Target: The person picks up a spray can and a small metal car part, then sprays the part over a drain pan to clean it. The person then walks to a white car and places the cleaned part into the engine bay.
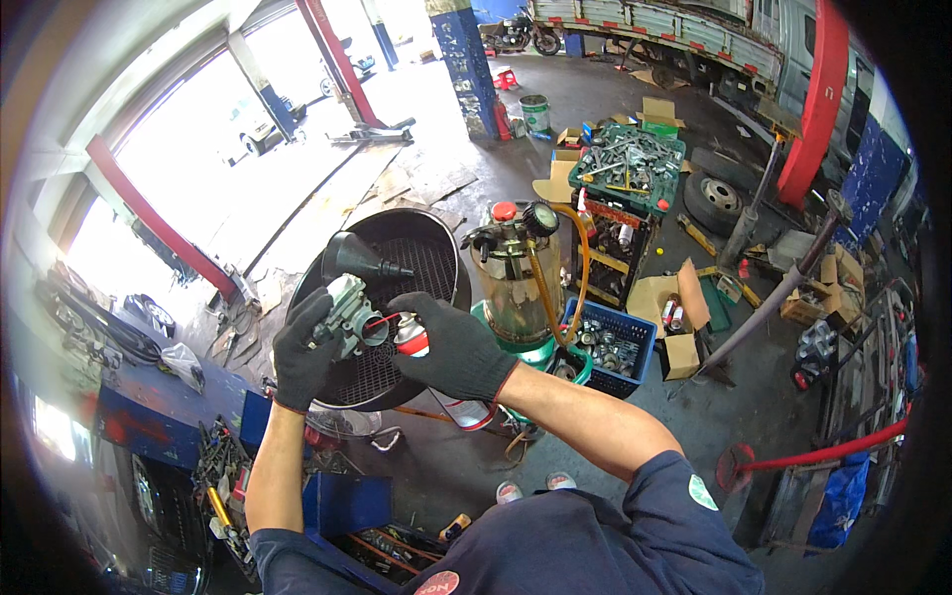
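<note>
In my black-gloved left hand (300,359) is a silver metal carburetor (347,315), its round bore facing right. The fingers wrap its left side. My right hand (458,355), gloved too, closes round a red and white spray can (412,339). From the can's top a thin red straw (383,320) reaches toward the carburetor; whether its tip enters the bore I cannot tell. Both hands are over a round black drain pan (462,273) with a mesh grate (377,382). A black funnel (357,260) lies on the grate, just beyond the carburetor.
Close on the right stands a clear fluid tank (501,297) with gauge and hose. A blue crate (635,349) of metal parts is beside it. Farther back, a cart carries a green tray of tools (635,159). Left is a workbench (159,426); a red lift post (164,223) rises behind.
</note>
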`<action>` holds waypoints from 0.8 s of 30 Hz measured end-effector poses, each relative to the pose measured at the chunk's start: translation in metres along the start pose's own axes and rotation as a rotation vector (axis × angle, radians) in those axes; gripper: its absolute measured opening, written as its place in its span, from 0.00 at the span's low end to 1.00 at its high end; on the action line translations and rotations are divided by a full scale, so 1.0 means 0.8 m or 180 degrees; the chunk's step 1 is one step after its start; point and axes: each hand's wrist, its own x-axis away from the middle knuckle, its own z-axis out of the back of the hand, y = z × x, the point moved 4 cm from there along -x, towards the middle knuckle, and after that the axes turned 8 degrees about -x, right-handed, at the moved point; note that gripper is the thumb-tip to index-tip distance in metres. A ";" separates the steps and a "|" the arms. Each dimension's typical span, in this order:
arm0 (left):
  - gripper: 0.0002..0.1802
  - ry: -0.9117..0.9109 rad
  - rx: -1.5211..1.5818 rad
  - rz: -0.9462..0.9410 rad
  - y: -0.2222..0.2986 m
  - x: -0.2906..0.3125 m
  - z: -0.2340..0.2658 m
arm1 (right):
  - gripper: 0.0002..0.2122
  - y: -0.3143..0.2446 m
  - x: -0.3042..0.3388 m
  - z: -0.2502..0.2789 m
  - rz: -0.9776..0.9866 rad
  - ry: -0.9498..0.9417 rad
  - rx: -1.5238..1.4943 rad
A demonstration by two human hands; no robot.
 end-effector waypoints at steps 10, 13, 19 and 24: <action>0.36 -0.0068 0.0049 0.0027 -0.003 0.003 -0.001 | 0.32 -0.010 0.005 0.001 0.0068 -0.0107 0.0139; 0.36 -0.0076 0.0001 -0.0026 0.001 0.003 0.002 | 0.32 -0.012 0.005 0.001 0.0037 -0.0171 0.0197; 0.35 -0.0082 -0.0036 -0.0089 0.006 0.003 0.006 | 0.31 -0.020 0.006 0.005 -0.0050 -0.0365 0.0362; 0.35 -0.0111 0.0032 -0.0063 0.002 0.005 0.007 | 0.31 -0.024 0.007 0.006 -0.0084 -0.0355 0.0393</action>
